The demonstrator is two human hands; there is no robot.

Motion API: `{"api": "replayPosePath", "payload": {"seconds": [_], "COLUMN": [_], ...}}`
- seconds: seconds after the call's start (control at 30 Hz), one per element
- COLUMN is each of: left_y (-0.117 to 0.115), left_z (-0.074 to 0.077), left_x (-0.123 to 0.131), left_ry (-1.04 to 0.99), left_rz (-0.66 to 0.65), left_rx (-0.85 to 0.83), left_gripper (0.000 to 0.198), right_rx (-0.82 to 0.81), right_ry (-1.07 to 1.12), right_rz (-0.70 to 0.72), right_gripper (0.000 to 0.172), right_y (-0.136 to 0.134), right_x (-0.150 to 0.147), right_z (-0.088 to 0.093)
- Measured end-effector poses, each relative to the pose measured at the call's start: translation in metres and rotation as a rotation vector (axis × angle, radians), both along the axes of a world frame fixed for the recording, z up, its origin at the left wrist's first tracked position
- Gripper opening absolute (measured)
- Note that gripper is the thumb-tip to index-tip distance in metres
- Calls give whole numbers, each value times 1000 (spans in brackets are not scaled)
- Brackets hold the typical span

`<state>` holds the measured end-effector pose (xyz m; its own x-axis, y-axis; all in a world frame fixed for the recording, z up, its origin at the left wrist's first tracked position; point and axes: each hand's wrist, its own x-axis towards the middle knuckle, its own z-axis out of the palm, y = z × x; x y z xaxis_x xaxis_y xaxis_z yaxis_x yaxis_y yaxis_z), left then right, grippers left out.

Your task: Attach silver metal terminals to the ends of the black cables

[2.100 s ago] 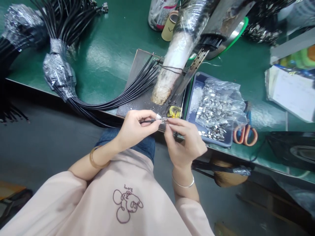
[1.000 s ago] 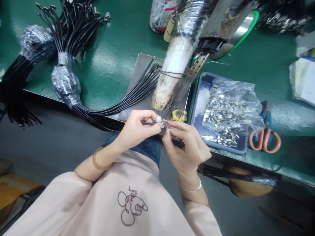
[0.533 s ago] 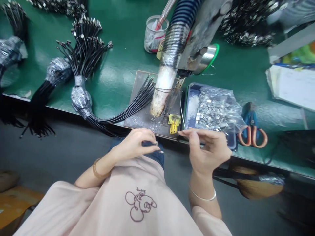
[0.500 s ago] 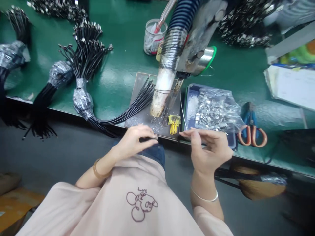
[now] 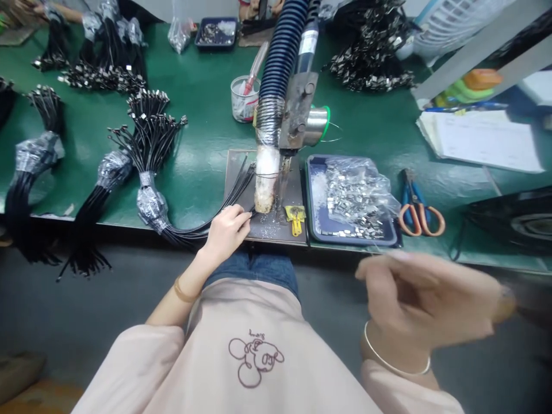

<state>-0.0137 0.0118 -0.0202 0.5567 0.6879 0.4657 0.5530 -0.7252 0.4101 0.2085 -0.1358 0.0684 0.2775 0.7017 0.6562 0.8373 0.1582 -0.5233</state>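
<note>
My left hand is closed in a pinch on the end of a black cable, just left of the white-wrapped nozzle tip. Beside it a bundle of black cables curves over the bench edge onto a grey board. My right hand, blurred, is off the bench edge at lower right, thumb and fingers curled together. What it pinches, if anything, is too faint to make out. Nearest to it is a blue tray with a plastic bag of small metal connectors.
A yellow clip-like piece lies on the board. Orange-handled scissors and blue-handled pliers lie right of the tray. A solder spool and ribbed hose stand above the board. Wrapped cable bundles lie left. Co-workers' hands show across the bench.
My left hand has moved up and left onto the board and now pinches a cable end. The right hand has swung right and down, away from the tray. The view takes in more of the far bench.
</note>
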Motion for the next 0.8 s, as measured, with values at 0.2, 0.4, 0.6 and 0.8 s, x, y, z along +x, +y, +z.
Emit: {"api": "replayPosePath", "payload": {"seconds": [0.2,0.4,0.6,0.8], "left_y": [-2,7,6,-12], "left_z": [1,12,26,54], "left_x": [4,11,4,0], "left_ry": [-114,-599,-1000,-381], "left_rz": [152,391,239,-531], "left_rx": [-37,-388,-718,-1107], "left_gripper": [17,4,22,16], "right_rx": [-328,-513,-560,-622], "right_ry": [-119,-171,-218,-259], "right_rz": [-161,-149,-112,-76], "right_gripper": [6,12,15,16], "right_y": [13,27,37,45], "right_x": [44,90,99,93], "right_z": [-1,-36,-47,-46]}}
